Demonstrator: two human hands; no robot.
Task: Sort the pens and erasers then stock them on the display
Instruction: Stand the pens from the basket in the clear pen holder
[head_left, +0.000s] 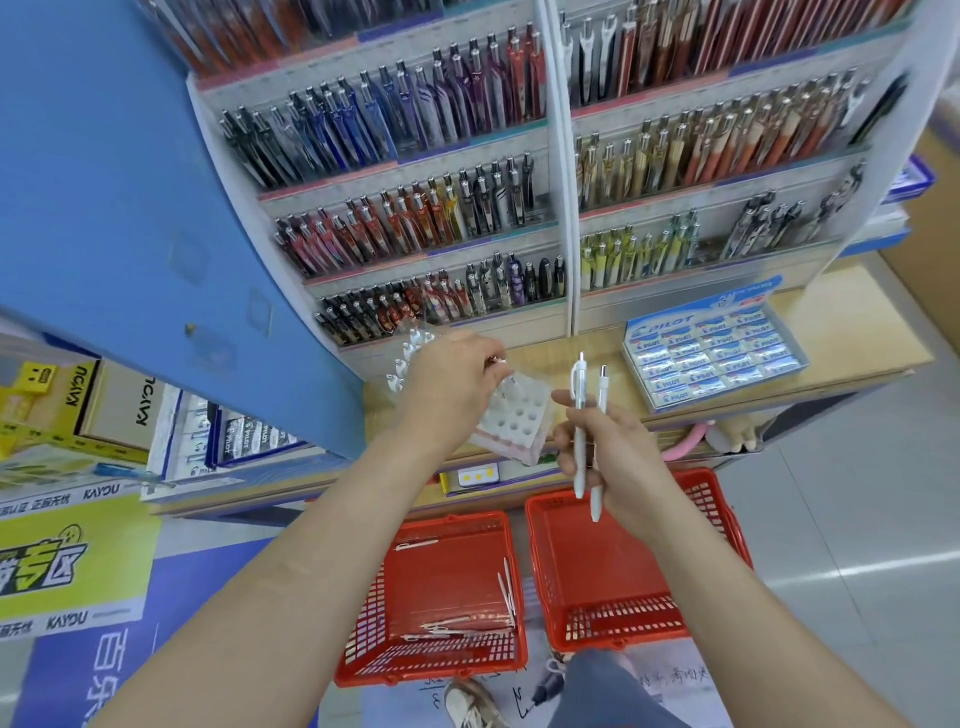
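Gripping two white pens (580, 431) upright, the right hand (615, 447) curls its fingers round the barrels, tips pointing down over the right red basket (543, 561). Just beside it, the left hand (452, 389) pinches the top of a slim pen (500, 362) at the white holed stand (522, 421). Loose pens (457, 626) lie in the left red basket (363, 623); the eraser box (714, 353) sits on the shelf to the right.

shelf (831, 332): eraser box (717, 353), holed pen block (519, 418) | floor (857, 545): left red basket (431, 656), right red basket (623, 619)
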